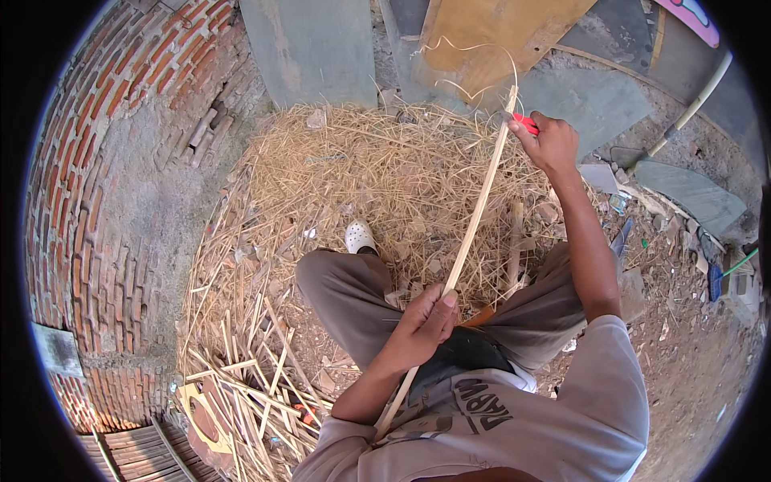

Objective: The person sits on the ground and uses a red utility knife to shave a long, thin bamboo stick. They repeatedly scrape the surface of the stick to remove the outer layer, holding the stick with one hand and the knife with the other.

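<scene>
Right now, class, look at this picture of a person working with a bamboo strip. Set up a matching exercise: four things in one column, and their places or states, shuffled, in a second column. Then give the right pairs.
Things:
1. left hand
2. right hand
3. white shoe
4. brick wall

Places or states:
A. lies on the pile of shavings, past the knee
B. grips the bamboo strip near the lap
C. curves along the left side
D. holds a red-handled tool at the strip's far end

Pairs: 1-B, 2-D, 3-A, 4-C
</scene>
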`<state>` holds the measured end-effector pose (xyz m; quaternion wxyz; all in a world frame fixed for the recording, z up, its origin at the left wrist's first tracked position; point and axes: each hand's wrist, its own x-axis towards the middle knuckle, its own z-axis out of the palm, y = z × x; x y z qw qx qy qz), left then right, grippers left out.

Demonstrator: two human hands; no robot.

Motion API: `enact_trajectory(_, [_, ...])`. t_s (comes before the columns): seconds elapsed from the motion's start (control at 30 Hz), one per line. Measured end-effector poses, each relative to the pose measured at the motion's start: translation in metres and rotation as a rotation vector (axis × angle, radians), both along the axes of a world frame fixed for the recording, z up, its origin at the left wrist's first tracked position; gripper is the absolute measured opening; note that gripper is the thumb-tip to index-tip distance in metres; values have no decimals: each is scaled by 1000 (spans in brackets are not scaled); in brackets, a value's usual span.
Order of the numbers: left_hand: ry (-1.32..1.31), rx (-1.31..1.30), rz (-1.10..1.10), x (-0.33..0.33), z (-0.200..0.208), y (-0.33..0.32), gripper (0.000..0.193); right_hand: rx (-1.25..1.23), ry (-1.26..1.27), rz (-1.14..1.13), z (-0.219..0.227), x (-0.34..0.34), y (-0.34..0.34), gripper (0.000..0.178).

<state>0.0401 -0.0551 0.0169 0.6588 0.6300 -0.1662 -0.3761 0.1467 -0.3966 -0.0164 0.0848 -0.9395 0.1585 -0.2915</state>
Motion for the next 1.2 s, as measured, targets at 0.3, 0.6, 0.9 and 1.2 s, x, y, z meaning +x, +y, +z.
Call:
enact_trajectory(0.3, [-271,177,303,-4,5,47,17,340,77,-125,-6,-12,-30,73])
enact_trajectory(0.6, [-159,13,287,17,-10,15,23,92,-101,755,-1,-60,140,62])
enact_trajectory(0.9, [-65,-1,255,22,-5,10,22,56,-61,698,-8,-52,139,65])
enact_trajectory(1.2, [-173,32,93,-13,-11,-2,23,305,126,47,-24,14,17,79])
